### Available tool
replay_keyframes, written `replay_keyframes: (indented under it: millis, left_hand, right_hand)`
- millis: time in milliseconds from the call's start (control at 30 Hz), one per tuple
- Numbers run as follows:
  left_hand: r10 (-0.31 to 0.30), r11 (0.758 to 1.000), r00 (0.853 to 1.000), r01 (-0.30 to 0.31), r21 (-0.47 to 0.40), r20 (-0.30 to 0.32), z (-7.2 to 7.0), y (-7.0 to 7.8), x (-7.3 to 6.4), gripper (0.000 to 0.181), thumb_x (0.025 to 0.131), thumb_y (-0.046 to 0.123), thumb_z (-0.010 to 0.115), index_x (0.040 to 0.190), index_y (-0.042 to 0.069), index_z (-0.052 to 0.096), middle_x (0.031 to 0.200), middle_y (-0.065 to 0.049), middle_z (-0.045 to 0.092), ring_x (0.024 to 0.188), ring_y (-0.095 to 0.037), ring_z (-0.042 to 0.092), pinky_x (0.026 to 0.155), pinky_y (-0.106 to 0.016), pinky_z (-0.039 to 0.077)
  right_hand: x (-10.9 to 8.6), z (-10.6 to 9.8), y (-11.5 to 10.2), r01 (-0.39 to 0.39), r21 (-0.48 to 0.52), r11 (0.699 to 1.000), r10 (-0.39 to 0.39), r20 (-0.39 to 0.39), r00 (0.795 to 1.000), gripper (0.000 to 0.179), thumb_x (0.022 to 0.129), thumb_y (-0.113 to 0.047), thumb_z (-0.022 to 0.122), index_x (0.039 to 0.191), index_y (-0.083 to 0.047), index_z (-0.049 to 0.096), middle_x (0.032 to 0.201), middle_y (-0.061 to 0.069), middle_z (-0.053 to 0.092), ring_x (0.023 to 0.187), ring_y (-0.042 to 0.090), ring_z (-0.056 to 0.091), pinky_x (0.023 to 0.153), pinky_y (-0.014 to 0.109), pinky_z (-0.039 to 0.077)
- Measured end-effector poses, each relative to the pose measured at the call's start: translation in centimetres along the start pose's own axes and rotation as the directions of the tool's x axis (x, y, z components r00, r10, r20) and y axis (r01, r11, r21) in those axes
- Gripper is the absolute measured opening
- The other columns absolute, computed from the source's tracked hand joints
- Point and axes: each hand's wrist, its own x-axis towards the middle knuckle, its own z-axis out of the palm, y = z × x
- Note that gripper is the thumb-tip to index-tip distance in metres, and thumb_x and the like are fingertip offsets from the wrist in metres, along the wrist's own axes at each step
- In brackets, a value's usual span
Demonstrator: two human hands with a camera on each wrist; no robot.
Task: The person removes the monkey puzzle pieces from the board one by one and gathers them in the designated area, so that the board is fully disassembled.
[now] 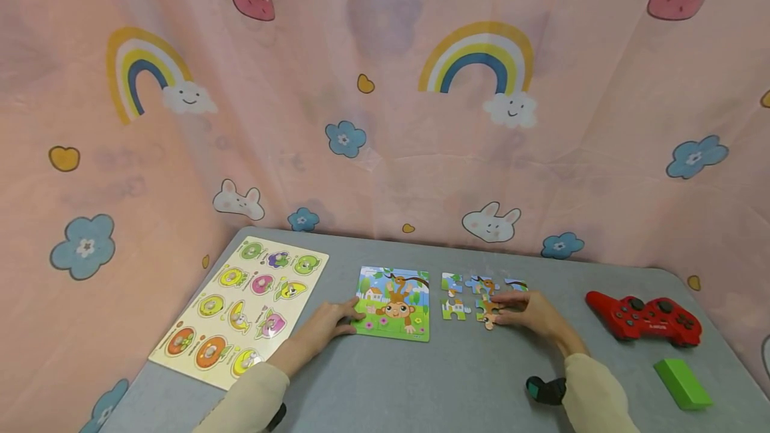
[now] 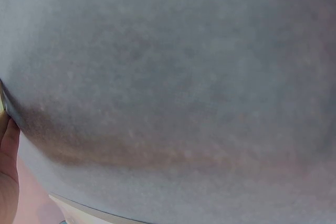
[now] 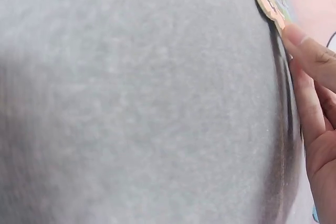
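Head view shows the outstretched left hand [image 1: 327,325] touching a picture board [image 1: 394,304], the right hand [image 1: 532,315] pinching a puzzle piece [image 1: 486,311].

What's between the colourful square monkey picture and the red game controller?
In the head view: loose, colourful flat jigsaw pieces, then the person's right hand, then bare grey tabletop.

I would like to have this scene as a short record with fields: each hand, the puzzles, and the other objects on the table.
Left hand: left hand, touching the left edge of the monkey picture board
Right hand: right hand, touching one of the loose jigsaw pieces; grip unclear
Loose pieces: right of the board, partly hidden by the right hand
Far left: fruit puzzle board
Far right: red game controller; green block, nearer the person
Surface: grey table
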Motion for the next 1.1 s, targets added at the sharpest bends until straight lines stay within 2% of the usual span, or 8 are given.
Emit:
replay_keyframes:
  millis: [100, 233, 400, 500, 600, 733, 867, 1100]
  left_hand:
    - [-0.005, 1.0, 1.0, 0.005, -0.002, -0.009, 0.1, 0.0, 0.0, 0.03, 0.085, 0.009, 0.069, 0.112, -0.004, 0.069, 0.132, -0.026, 0.052, 0.121, -0.038, 0.052, 0.092, -0.046, 0.047]
    - [-0.011, 1.0, 1.0, 0.011, -0.008, -0.012, 0.2, 0.0, 0.0, 0.031, 0.086, 0.01, 0.069, 0.113, -0.003, 0.068, 0.133, -0.026, 0.052, 0.121, -0.038, 0.052, 0.093, -0.046, 0.047]
    - [-0.022, 1.0, 1.0, 0.022, -0.021, -0.007, 0.1, 0.0, -0.1, 0.032, 0.085, 0.01, 0.069, 0.114, -0.004, 0.068, 0.133, -0.026, 0.051, 0.122, -0.037, 0.052, 0.094, -0.047, 0.046]
    - [-0.036, 0.999, 0.999, 0.036, -0.022, -0.002, 0.1, 0.1, -0.1, 0.032, 0.085, 0.01, 0.069, 0.114, -0.003, 0.068, 0.134, -0.025, 0.051, 0.122, -0.037, 0.051, 0.095, -0.046, 0.046]
    - [-0.045, 0.999, 0.999, 0.045, -0.016, -0.001, 0.1, 0.1, -0.1, 0.031, 0.086, 0.01, 0.069, 0.114, -0.003, 0.068, 0.134, -0.024, 0.051, 0.123, -0.037, 0.051, 0.096, -0.046, 0.045]
    - [-0.033, 0.999, 0.999, 0.034, 0.005, -0.006, 0.2, 0.0, 0.0, 0.031, 0.086, 0.01, 0.069, 0.114, -0.003, 0.068, 0.133, -0.025, 0.052, 0.121, -0.038, 0.052, 0.095, -0.046, 0.046]
    - [-0.024, 1.0, 1.0, 0.024, 0.009, -0.008, 0.2, -0.1, 0.0, 0.03, 0.086, 0.011, 0.069, 0.113, -0.002, 0.069, 0.133, -0.025, 0.052, 0.12, -0.038, 0.053, 0.093, -0.046, 0.047]
    - [-0.027, 1.0, 1.0, 0.027, 0.004, -0.001, 0.2, -0.1, 0.0, 0.03, 0.087, 0.012, 0.068, 0.113, -0.002, 0.069, 0.133, -0.025, 0.052, 0.121, -0.038, 0.052, 0.093, -0.047, 0.046]
  right_hand:
    - [0.0, 0.1, 0.0, 0.01, -0.009, 1.0, -0.01, -0.016, 1.0, 0.048, 0.079, -0.024, 0.08, 0.117, 0.002, 0.067, 0.116, 0.017, 0.067, 0.117, 0.039, 0.052, 0.097, 0.051, 0.043]
    - [-0.1, 0.3, 0.1, 0.006, -0.006, 1.0, -0.007, -0.028, 1.0, 0.047, 0.079, -0.023, 0.079, 0.118, 0.002, 0.067, 0.118, 0.018, 0.065, 0.115, 0.037, 0.053, 0.095, 0.047, 0.045]
    - [-0.2, 0.4, 0.1, 0.02, -0.01, 1.0, -0.02, -0.043, 0.999, 0.045, 0.08, -0.021, 0.079, 0.116, 0.003, 0.067, 0.116, 0.019, 0.064, 0.105, 0.029, 0.059, 0.089, 0.033, 0.051]
    - [-0.1, 0.4, 0.1, 0.009, 0.021, 1.0, -0.008, -0.056, 0.998, 0.045, 0.081, -0.018, 0.078, 0.117, 0.004, 0.066, 0.114, 0.018, 0.065, 0.098, 0.024, 0.062, 0.083, 0.021, 0.05]
    - [-0.2, 0.4, 0.1, 0.001, 0.093, 0.996, 0.005, -0.068, 0.998, 0.045, 0.082, -0.015, 0.077, 0.12, 0.006, 0.063, 0.115, 0.02, 0.064, 0.096, 0.021, 0.063, 0.081, 0.014, 0.046]
    - [-0.5, 0.6, 0.0, 0.023, 0.189, 0.982, -0.011, -0.063, 0.998, 0.048, 0.084, -0.012, 0.074, 0.124, 0.01, 0.058, 0.121, 0.025, 0.061, 0.099, 0.021, 0.065, 0.082, 0.014, 0.048]
    - [-0.6, 1.1, -0.3, 0.01, 0.272, 0.962, 0.008, -0.064, 0.998, 0.053, 0.085, -0.013, 0.074, 0.128, 0.01, 0.054, 0.125, 0.025, 0.059, 0.101, 0.012, 0.065, 0.082, 0.015, 0.049]
    - [-0.3, 3.0, -0.7, 0.016, 0.418, 0.908, -0.028, 0.023, 0.999, 0.055, 0.087, -0.009, 0.07, 0.133, 0.012, 0.047, 0.13, 0.028, 0.054, 0.104, 0.008, 0.064, 0.084, 0.02, 0.051]
